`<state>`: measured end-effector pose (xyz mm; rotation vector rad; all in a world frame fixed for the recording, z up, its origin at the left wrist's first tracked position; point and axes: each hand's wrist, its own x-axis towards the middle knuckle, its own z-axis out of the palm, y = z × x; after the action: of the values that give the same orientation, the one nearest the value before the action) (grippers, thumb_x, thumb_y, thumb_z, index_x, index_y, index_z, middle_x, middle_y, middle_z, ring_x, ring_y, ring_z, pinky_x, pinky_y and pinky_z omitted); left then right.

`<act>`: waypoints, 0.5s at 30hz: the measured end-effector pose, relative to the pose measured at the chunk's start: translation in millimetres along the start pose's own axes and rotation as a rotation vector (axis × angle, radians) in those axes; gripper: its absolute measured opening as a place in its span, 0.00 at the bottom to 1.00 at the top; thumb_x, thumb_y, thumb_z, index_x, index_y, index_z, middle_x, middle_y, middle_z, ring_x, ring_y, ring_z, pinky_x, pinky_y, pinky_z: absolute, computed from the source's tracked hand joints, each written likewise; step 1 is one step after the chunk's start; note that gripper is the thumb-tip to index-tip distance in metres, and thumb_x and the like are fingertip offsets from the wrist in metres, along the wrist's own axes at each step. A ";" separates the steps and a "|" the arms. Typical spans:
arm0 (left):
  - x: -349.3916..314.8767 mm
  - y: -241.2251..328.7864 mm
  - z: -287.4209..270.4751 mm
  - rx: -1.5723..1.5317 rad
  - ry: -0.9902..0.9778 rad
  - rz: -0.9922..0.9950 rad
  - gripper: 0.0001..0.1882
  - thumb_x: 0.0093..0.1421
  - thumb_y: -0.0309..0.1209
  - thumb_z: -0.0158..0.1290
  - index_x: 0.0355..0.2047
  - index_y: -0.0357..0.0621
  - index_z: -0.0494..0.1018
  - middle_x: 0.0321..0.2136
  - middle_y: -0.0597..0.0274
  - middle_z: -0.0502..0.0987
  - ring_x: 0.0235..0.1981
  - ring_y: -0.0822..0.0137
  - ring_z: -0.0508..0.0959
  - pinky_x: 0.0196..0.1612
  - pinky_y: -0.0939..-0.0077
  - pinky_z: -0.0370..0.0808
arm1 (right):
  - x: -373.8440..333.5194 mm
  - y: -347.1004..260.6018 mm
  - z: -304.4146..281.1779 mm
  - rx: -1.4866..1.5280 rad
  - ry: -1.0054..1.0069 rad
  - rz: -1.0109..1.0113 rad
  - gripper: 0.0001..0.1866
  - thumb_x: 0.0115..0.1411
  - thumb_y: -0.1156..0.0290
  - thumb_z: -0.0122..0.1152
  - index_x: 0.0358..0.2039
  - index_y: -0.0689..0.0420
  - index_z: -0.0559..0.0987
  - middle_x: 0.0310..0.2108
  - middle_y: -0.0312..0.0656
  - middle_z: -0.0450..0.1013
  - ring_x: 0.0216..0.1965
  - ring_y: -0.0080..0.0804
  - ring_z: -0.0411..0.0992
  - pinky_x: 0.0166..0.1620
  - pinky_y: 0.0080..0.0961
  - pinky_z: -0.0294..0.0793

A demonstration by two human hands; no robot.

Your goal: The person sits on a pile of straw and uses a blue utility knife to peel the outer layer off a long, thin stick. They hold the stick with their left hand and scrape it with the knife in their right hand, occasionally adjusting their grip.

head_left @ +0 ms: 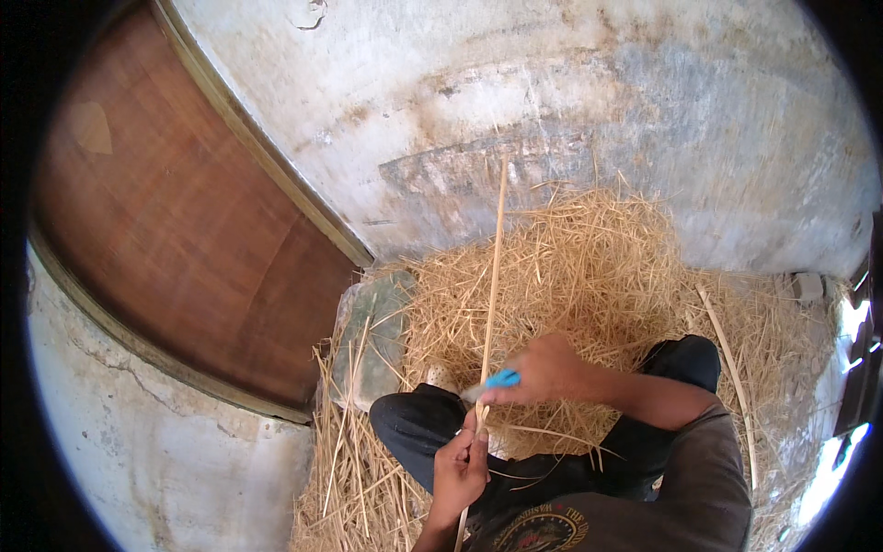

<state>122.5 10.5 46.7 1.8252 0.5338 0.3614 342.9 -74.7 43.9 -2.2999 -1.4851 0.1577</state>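
Strip [495, 276], long, pale and narrow, runs from the lower edge of my view up between the knees, its far end showing against the wall [717, 120]. Left hand [463, 471] has its fingers closed on it near the lap, thumb lying along the length; I take that as a steadying grip, close to the work so the piece cannot flex there.

Right hand [544, 370], blurred, is curled firmly round a blue-handled tool [502, 378], set across the strip just above the left hand. Probably a blade; too smeared for me to confirm its edge, or whether the right thumb touches the wood. Thin peeled slivers [483, 419] stand out between the hands, which would fit a shaving cut.

Crossed legs in dark trousers [414, 428] frame the work, presumably leaving elbow room and a lap to work over. Beyond them, straw-coloured shavings [589, 258] heap against the wall, likely simply where they drop. Grey-green slab [377, 308] sits left of the heap, near a brown door [202, 212]. Another pale length [727, 354] lies to the right, apart from both hands.
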 end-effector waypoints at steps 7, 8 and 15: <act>1.9 5.8 -1.7 -0.078 -0.033 -0.025 0.20 0.64 0.20 0.43 0.56 0.25 0.61 0.40 0.65 0.72 0.35 0.83 0.68 0.36 0.92 0.65 | 26.5 39.3 0.9 -0.016 0.159 0.138 0.45 0.46 0.20 0.39 0.15 0.55 0.79 0.13 0.46 0.71 0.19 0.42 0.74 0.24 0.39 0.70; -2.0 7.5 -2.7 -0.058 -0.053 -0.067 0.20 0.64 0.20 0.43 0.56 0.26 0.62 0.39 0.66 0.72 0.34 0.84 0.67 0.35 0.91 0.65 | 31.1 49.6 -8.1 -0.014 0.134 0.229 0.45 0.46 0.20 0.39 0.15 0.55 0.79 0.13 0.46 0.72 0.19 0.42 0.74 0.25 0.40 0.70; -1.7 2.7 -5.1 0.093 -0.038 0.067 0.20 0.63 0.20 0.44 0.56 0.30 0.63 0.23 0.72 0.67 0.23 0.83 0.63 0.25 0.88 0.63 | 8.0 -0.1 -10.7 -0.103 0.024 -0.036 0.45 0.45 0.21 0.40 0.17 0.56 0.79 0.13 0.45 0.72 0.19 0.40 0.74 0.24 0.38 0.70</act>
<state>119.0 13.0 50.9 1.9398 0.4712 0.3519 349.5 -70.3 54.7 -2.3452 -1.5548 0.0440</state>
